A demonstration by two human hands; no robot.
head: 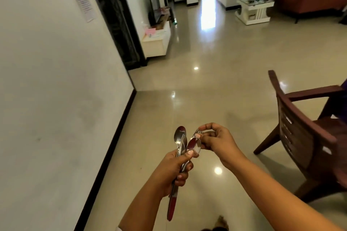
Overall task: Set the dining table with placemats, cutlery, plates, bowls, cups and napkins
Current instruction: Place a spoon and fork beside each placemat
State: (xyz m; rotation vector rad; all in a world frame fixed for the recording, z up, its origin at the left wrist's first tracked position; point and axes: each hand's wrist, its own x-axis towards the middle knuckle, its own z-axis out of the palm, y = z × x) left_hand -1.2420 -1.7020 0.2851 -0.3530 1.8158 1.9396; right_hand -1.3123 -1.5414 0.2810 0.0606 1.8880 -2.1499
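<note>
Here, cutlery (180,148) in left grip (175,170) — right grip (216,140) pinching

Printed sheets (82,3) hang taped to the white wall (56,90); their lines of text are too blurred to read.

Both forearms are bare from wrist to elbow, with no watch, bracelet or ring to be seen on the left hand (175,169) or the right hand (216,141). The visible nails are short with a pale pinkish finish. Well behind the left hand, by the elbow, shows a sliver of white cloth (118,229), perhaps a sleeve edge.
</note>
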